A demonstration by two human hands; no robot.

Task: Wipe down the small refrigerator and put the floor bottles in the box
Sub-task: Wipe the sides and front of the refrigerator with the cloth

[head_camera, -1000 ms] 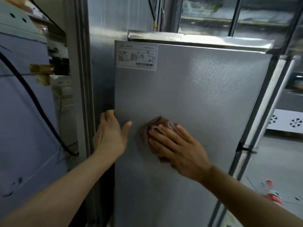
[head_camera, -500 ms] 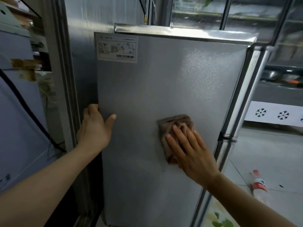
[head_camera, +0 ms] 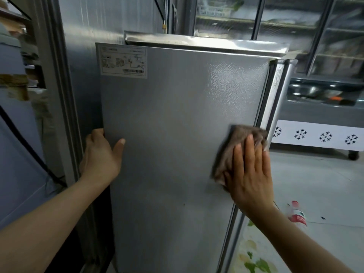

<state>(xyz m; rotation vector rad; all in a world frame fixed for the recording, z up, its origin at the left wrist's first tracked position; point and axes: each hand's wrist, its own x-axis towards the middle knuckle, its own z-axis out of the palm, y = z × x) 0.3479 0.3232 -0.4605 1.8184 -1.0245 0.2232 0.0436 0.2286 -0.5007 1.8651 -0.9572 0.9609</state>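
The small grey refrigerator stands in front of me, its textured side panel facing me, with a white label at the top left. My right hand presses a brown cloth flat against the panel near its right edge, fingers straight. My left hand grips the panel's left edge, thumb on the face and fingers behind it. A clear bottle with a red cap and red label lies on the floor at the lower right. No box is in view.
A tall metal cabinet rises just left of the refrigerator, with a black cable hanging beside it. A display freezer with a snowflake strip stands at the right, behind grey floor. Glass-fronted shelving fills the background.
My right hand has slid the cloth rightward across the panel, from near the left-middle to the right edge. The left hand has kept its hold on the left edge.
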